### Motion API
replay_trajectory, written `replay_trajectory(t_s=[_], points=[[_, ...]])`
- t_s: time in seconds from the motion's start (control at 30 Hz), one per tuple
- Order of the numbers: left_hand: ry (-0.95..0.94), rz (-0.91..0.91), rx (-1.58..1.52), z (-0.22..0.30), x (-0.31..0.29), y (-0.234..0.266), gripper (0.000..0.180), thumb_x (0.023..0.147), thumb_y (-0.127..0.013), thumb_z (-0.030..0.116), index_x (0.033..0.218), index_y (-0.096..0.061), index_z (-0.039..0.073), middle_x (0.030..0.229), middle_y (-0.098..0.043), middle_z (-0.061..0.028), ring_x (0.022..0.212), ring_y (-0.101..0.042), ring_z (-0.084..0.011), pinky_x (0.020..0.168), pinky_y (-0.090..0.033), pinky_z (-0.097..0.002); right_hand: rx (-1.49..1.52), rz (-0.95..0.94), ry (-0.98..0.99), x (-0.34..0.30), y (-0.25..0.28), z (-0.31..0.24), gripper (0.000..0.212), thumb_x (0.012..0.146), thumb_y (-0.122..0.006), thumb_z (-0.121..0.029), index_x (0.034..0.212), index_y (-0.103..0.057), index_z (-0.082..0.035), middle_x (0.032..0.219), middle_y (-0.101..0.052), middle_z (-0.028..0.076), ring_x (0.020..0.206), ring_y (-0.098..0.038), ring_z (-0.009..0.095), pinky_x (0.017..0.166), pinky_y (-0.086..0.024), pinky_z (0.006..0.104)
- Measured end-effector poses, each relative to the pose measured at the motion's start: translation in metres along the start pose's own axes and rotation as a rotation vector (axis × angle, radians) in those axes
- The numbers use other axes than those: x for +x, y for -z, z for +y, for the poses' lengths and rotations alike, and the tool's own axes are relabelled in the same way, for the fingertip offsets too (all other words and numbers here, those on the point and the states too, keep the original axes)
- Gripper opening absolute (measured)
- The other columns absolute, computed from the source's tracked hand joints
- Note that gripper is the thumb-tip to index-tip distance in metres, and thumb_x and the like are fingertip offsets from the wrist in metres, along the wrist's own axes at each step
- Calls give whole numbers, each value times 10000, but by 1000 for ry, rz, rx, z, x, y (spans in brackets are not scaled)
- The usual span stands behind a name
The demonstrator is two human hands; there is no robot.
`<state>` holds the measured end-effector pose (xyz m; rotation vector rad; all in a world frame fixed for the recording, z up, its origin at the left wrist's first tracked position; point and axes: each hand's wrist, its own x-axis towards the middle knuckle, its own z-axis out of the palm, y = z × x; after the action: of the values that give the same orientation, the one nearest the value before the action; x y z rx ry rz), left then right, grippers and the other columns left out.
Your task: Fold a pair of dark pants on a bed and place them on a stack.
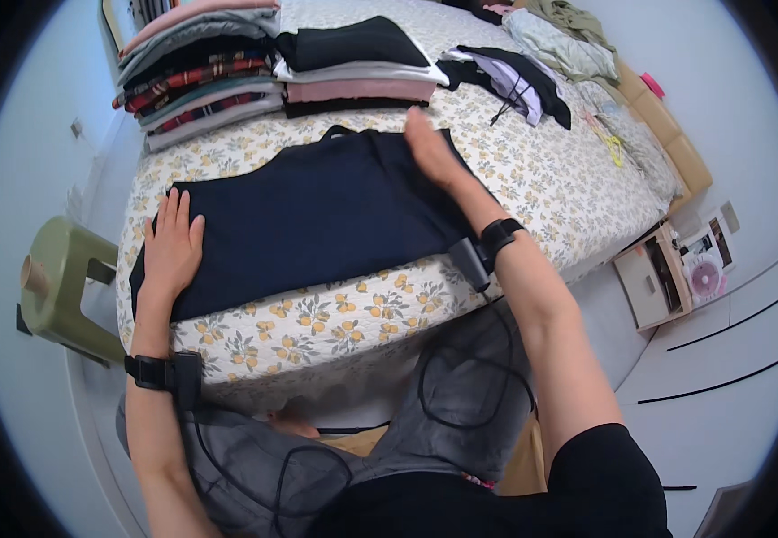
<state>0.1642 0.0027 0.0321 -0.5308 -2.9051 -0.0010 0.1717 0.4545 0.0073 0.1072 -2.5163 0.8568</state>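
Note:
A dark navy garment (317,215) lies spread and partly folded across the near side of the bed, a small black loop showing at its far edge. My left hand (173,238) rests flat on the garment's left end, fingers stretched out. Over at the garment's far right corner is my right hand (431,151), fingers extended and slightly blurred by motion. Whether it touches the cloth there I cannot tell. Each wrist wears a black strap with a small box and a cable.
Folded clothes stand in a tall stack (200,81) and a lower stack (362,72) beyond the garment. Loose clothes (514,81) lie farther right on the flowered bedspread (317,327). A green stool (66,278) stands at left, a small cabinet (649,282) with a pink fan (704,274) at right.

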Motion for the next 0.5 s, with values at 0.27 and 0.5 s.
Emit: replay_trajectory(t_s=[0.27, 0.5], points=[[35, -27, 65, 3, -1, 1, 537, 972, -266, 366, 1424, -253, 76, 1492, -214, -102, 1386, -170, -245, 1116, -131, -449, -575, -131, -245, -31, 14, 2, 651, 934, -274, -524, 1407, -294, -77, 1478, -246, 132, 1378, -191, 285, 1104, -149, 474], [-9, 32, 52, 6, 0, -5, 515, 969, -316, 351, 1398, -309, 65, 1477, -246, -119, 1367, -221, -275, 1090, -184, -490, -246, 127, -180, -37, 26, 29, 704, 918, -398, -468, 1382, -257, 42, 1431, -274, 245, 1352, -229, 348, 1106, -176, 417]])
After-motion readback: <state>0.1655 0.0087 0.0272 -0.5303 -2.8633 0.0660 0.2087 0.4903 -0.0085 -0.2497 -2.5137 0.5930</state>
